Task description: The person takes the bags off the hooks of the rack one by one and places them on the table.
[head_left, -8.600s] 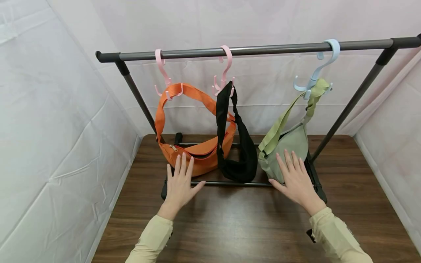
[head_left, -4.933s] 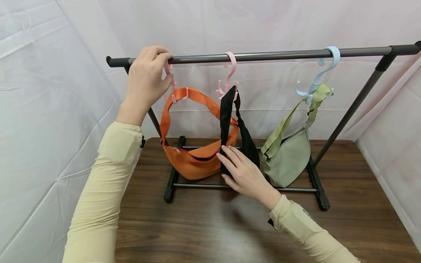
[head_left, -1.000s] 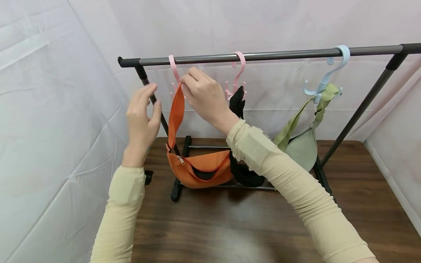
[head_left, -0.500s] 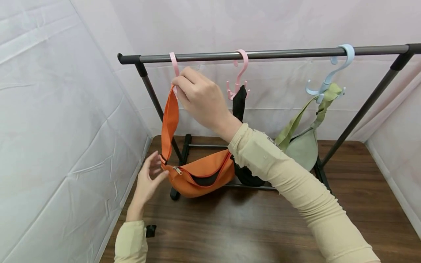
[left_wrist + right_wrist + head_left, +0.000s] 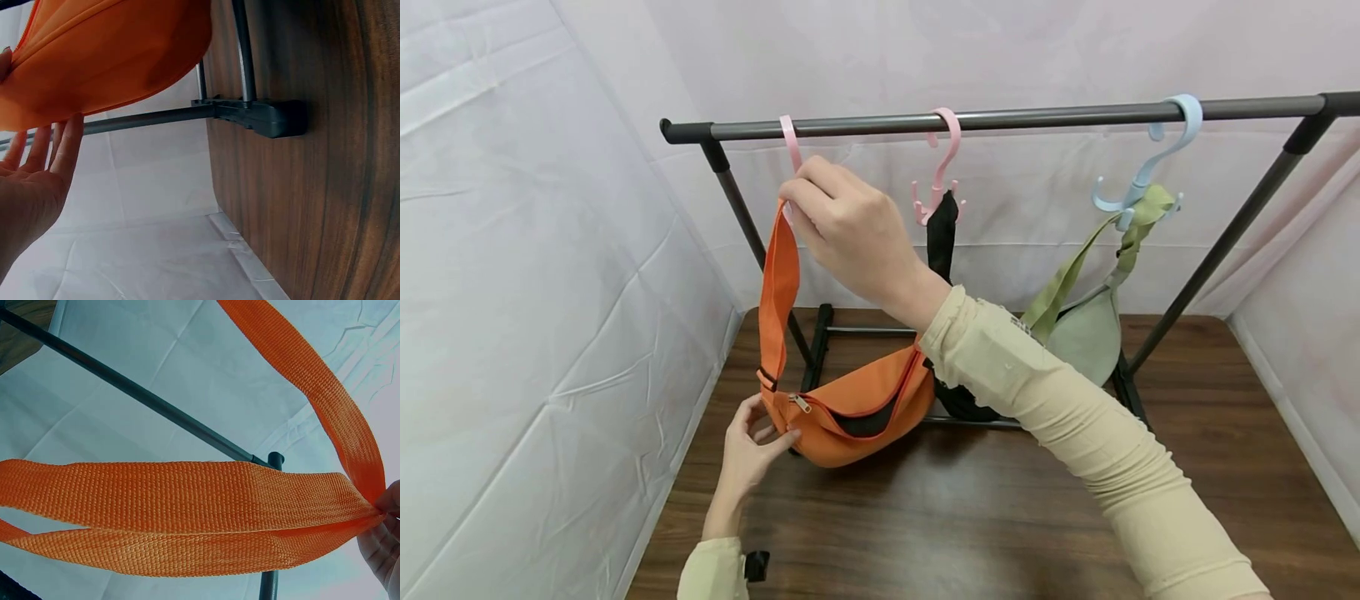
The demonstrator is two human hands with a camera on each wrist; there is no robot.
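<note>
My right hand (image 5: pixel 857 229) pinches the top of the orange strap (image 5: pixel 778 292) just under the left pink hook (image 5: pixel 792 143), whose lower prongs are hidden behind it. In the right wrist view, the gathered strap (image 5: pixel 187 500) runs into the fingertips of my right hand (image 5: pixel 384 550). The orange crossbody bag (image 5: pixel 857 400) hangs tilted below, its zipper partly undone. My left hand (image 5: pixel 748 458) holds the bag's left end, thumb in front and fingers behind. From the left wrist view, the fingers of my left hand (image 5: pixel 31 200) lie along the bag's underside (image 5: pixel 112 62).
A black bag (image 5: pixel 943 237) hangs from the middle pink hook (image 5: pixel 947 150), partly behind my right arm. On the right, a green bag (image 5: pixel 1090 337) hangs from a blue hook (image 5: pixel 1150 167). The metal rack's rail (image 5: pixel 1060 115) spans above the wooden tabletop (image 5: pixel 925 533).
My left hand, on the left hook earlier, came down to grip the bag's left end. My right hand left the black bag for the orange strap. The orange bag shifted slightly left and lower.
</note>
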